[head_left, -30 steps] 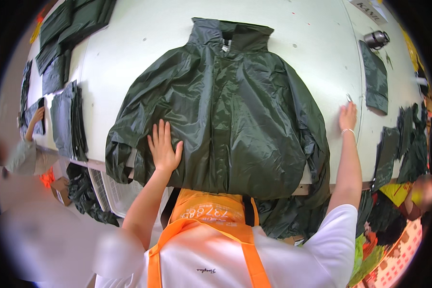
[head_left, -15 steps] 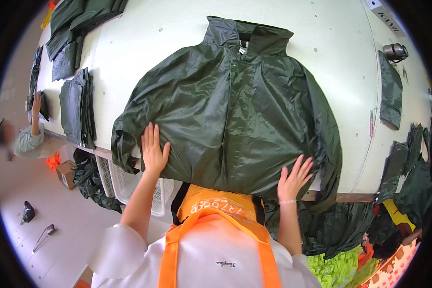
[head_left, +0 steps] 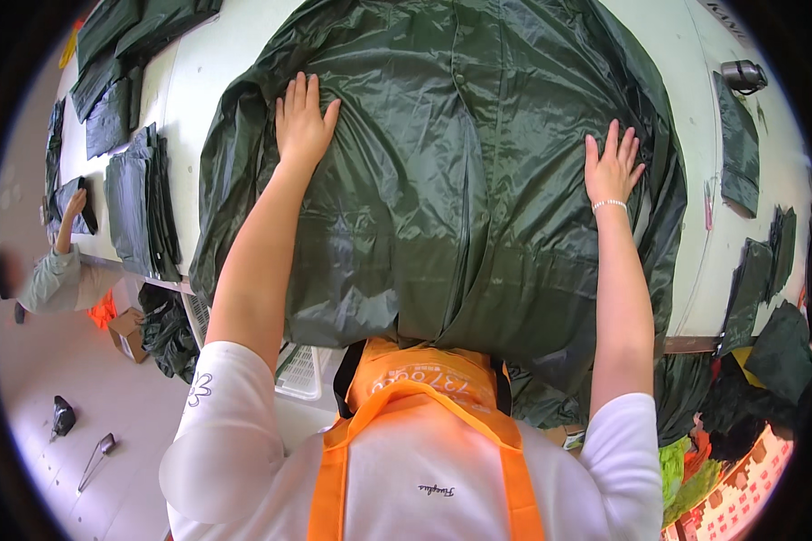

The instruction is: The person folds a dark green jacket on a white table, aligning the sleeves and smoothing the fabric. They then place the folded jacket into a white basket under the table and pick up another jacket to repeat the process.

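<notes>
A dark green, shiny rain jacket (head_left: 424, 207) lies spread front side up on the white table (head_left: 216, 68). Its collar end runs out of the top of the picture, and its hem reaches the table's near edge by my waist. My left hand (head_left: 305, 126) rests flat on the jacket's left part beside the sleeve, fingers stretched. On the right part my right hand (head_left: 613, 164) lies with fingers spread, a light bracelet at the wrist. Neither hand grips the fabric. A front seam runs down the jacket's middle between them.
Folded dark green garments (head_left: 137, 203) are stacked on the left. A metal flask (head_left: 742, 77), a small pink-handled tool (head_left: 708, 206) and more folded pieces (head_left: 740, 171) lie on the right. Beyond the stack a co-worker's hand (head_left: 75, 206) touches a dark piece. A white basket (head_left: 302, 371) stands below the edge.
Both hands have moved away from me, up the jacket. The jacket has shifted the same way, its collar leaving the picture and more of its lower body showing.
</notes>
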`<state>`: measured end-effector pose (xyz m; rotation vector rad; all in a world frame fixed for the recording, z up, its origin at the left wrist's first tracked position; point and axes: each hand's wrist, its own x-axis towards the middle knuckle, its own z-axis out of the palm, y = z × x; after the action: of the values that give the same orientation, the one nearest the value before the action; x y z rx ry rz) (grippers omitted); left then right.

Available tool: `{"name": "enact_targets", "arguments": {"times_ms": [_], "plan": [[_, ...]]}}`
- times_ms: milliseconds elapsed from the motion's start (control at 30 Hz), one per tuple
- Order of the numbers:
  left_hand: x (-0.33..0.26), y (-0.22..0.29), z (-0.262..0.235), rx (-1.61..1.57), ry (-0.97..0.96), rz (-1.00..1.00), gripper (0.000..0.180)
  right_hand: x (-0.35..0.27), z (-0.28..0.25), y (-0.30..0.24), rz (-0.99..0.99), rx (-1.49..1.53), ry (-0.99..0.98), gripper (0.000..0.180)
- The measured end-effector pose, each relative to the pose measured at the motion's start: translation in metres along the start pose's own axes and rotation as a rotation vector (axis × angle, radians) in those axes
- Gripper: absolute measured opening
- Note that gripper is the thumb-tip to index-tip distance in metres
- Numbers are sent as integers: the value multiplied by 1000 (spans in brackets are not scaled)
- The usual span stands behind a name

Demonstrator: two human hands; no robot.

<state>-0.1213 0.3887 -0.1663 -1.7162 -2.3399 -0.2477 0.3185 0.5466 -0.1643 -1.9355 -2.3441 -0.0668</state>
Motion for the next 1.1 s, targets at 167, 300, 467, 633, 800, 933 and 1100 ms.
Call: {"name": "enact_targets", "arguments": {"times_ms": [167, 300, 467, 633, 800, 933, 1100], "plan": [[-27, 85, -66, -381, -125, -138, 42, -54, -61, -73, -243, 480, -90, 40], [-71, 153, -93, -405, -591, -159, 49, -146, -59, -118, 77, 855, -383, 21], [-74, 158, -60, -499, -639, -53, 42, -160, -68, -144, 163, 1154, -262, 9], [-74, 140, -62, -1314, -951, -379, 33, -160, -67, -157, -37, 884, -156, 11], [-80, 149, -75, -1377, -806, -396, 33, -167, -65, -158, 277, 1299, -397, 17], [-91, 153, -72, -1315, -626, -270, 29, -168, -65, -162, 262, 1323, -399, 18], [-111, 151, -92, -1231, -442, -280, 24, -170, -45, -163, 178, 1178, -289, 15]]}}
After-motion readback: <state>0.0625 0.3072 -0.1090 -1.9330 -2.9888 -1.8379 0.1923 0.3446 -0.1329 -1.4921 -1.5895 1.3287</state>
